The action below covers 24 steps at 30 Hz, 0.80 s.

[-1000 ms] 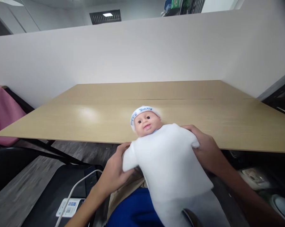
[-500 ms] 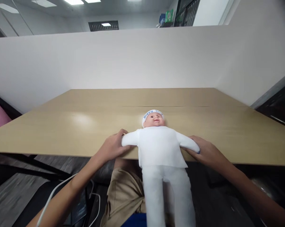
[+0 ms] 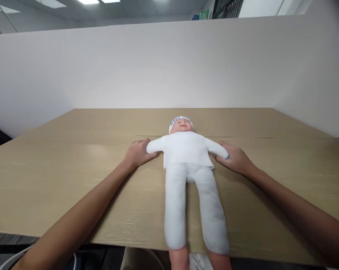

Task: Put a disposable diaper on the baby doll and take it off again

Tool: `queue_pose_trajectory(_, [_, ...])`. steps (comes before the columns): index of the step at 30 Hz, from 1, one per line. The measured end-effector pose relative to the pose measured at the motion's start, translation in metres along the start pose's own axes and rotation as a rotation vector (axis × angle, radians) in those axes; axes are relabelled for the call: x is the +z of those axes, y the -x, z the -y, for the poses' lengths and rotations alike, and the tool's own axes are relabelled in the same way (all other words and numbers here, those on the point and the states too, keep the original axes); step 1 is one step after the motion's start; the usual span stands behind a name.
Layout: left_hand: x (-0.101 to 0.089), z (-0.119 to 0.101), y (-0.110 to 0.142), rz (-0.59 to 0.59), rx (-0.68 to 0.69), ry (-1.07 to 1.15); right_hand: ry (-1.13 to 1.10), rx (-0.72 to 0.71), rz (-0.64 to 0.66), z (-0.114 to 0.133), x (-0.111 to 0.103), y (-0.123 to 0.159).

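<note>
A baby doll (image 3: 187, 150) in a white long-sleeved top and white trousers lies face up on the table, head toward the far side. Round its head is a white band with blue lettering. My left hand (image 3: 138, 153) grips the doll's sleeved arm on the left, thumb on the near side. On the other side, my right hand (image 3: 233, 157) is closed round the opposite sleeve, fingers partly hidden beneath it. The doll's bare lower legs hang past the near table edge, its feet out of view.
The wooden table (image 3: 73, 180) fills most of the view, with a seam across its far part. A white partition wall (image 3: 169, 67) rises behind it. Below the near edge are my legs (image 3: 146, 258) and a white cable (image 3: 13, 258).
Both hands have carried the doll forward, away from me, so its body and upper legs now lie on the table. The camera view has shifted forward too.
</note>
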State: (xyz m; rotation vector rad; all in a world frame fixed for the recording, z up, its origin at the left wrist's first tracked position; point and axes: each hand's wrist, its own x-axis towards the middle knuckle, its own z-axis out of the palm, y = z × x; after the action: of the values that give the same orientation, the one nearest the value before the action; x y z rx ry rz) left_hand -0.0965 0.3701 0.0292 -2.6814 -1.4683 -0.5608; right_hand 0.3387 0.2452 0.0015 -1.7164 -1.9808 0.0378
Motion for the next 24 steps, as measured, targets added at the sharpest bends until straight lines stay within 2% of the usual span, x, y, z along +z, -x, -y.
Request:
queue_pose_trajectory(7, [0.022,0.028,-0.061,-0.211,-0.058,-0.094,-0.054,-0.051,-0.077,-0.035,0.018,-0.073])
queue_pose_trajectory(11, [0.032,0.041,-0.09,-0.222,-0.082,-0.082,-0.065,-0.01,-0.141,-0.055,0.027,-0.101])
queue_pose_trajectory(14, [0.037,0.047,-0.107,-0.206,-0.108,-0.076,-0.051,0.014,-0.154,-0.065,0.03,-0.111])
queue_pose_trajectory(19, [0.043,0.049,-0.116,-0.202,-0.108,-0.058,-0.016,-0.053,-0.147,-0.074,0.03,-0.117])
queue_pose_trajectory(24, [0.041,0.045,-0.103,-0.225,-0.104,-0.057,0.075,-0.049,-0.139,-0.08,0.036,-0.112])
